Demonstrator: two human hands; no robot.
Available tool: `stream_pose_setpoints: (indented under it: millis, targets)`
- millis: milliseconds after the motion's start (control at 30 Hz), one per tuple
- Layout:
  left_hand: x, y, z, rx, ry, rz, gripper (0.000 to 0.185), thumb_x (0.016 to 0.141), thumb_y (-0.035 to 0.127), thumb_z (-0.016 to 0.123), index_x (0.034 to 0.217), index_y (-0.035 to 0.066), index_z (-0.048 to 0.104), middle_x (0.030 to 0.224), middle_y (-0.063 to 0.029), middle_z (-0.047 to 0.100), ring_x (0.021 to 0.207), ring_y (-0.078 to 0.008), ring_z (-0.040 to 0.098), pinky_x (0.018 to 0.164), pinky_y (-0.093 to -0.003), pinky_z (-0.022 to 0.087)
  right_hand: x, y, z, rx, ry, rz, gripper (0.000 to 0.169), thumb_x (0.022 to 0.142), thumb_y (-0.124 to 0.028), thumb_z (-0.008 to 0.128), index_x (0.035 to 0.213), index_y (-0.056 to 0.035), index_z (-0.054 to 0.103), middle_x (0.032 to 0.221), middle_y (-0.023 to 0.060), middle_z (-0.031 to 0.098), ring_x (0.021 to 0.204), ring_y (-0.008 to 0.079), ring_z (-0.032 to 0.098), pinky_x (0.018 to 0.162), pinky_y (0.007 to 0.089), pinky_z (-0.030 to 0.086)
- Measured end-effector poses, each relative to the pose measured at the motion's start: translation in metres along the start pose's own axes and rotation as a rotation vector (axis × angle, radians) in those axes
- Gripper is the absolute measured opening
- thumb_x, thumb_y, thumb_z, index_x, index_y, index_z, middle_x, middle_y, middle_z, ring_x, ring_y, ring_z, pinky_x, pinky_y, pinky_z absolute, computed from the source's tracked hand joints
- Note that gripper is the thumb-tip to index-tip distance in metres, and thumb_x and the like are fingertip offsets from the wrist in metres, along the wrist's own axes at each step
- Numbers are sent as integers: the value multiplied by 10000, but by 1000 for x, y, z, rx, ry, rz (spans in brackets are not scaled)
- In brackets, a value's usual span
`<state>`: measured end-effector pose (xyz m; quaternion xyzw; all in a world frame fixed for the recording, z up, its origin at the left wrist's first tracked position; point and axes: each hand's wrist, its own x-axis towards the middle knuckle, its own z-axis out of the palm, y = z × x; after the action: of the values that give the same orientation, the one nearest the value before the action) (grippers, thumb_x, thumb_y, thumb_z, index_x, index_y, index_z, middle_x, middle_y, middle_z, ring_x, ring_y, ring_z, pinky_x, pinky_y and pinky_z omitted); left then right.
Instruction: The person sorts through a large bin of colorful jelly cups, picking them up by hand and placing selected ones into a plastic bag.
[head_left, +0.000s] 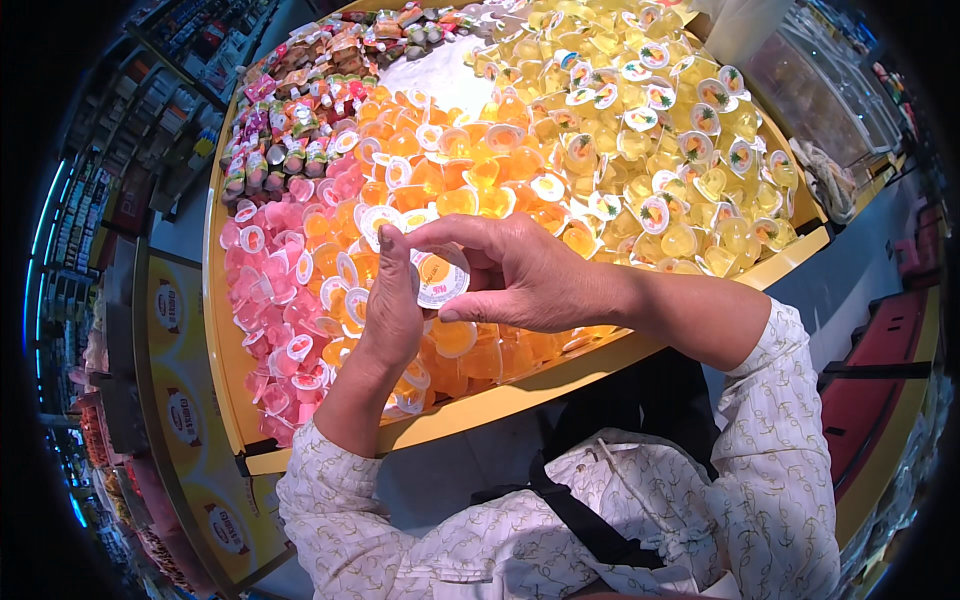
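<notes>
A single jelly cup (441, 277), its round printed foil lid facing up, is between my two hands above the heap. My left hand (394, 300) holds it from the left, thumb pointing up; its other fingers are mostly hidden. From the right, my right hand (525, 274) closes around the cup, index finger reaching to the left thumb and thumb at the cup's lower edge. Beneath lie orange jelly cups (480, 356), with pink jelly cups (274, 300) to the left and yellow jelly cups (675, 172) to the right.
A yellow-rimmed display bin (517, 394) holds the jellies. Small packaged pouches (289, 124) fill its back left; a bare white patch (435, 71) shows at the back. Stocked shelves (82, 255) stand at left, a clear-sided case (817, 90) at right, red crates (874, 382) at lower right.
</notes>
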<state>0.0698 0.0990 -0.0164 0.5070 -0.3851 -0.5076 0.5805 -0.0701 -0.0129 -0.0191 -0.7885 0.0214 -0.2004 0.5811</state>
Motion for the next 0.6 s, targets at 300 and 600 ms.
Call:
stream_pose_setpoints:
  millis: [300, 600]
  targets:
    - [3, -6, -5, -58, -24, 22, 680, 975, 638, 281, 1223, 41, 491, 1105, -71, 596, 1038, -181, 629, 883, -322, 525, -1, 2, 3, 24, 50, -9, 553, 832, -72, 752, 1326, -101, 505, 623, -56, 464, 554, 2, 426, 494, 192, 356]
    - [3, -2, -4, -27, -40, -5, 623, 992, 613, 285, 1185, 67, 516, 1003, -23, 613, 856, -103, 619, 660, -241, 478, 0, -3, -3, 45, 89, 29, 487, 785, -138, 782, 1190, 6, 554, 676, 57, 570, 584, 101, 551, 542, 273, 444]
